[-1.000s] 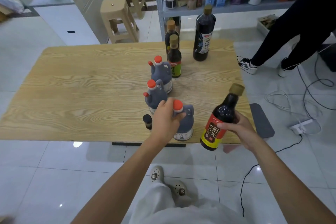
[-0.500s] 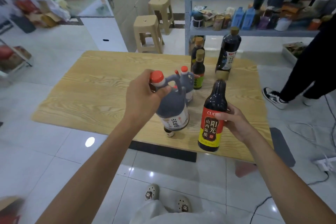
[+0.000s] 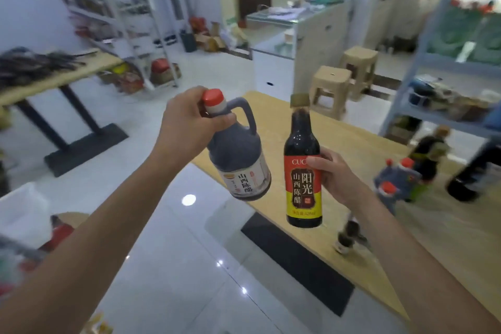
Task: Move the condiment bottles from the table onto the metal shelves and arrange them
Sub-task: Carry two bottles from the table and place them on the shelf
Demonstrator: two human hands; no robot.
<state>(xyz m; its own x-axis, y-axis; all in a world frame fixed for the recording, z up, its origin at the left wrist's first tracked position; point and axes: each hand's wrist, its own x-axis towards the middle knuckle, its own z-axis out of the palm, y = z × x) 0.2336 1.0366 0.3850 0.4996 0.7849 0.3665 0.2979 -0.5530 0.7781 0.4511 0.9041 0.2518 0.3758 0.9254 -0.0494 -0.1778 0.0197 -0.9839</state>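
A small shop or stockroom is being suggested: packaged goods are being kept on grey metal shelves (image 3: 450, 64) at the right and on white racks (image 3: 141, 24) along the left wall. A glass-topped counter (image 3: 284, 35) is being used at the back, and cartons (image 3: 208, 40) are being stored on the white tiled floor (image 3: 189, 252).
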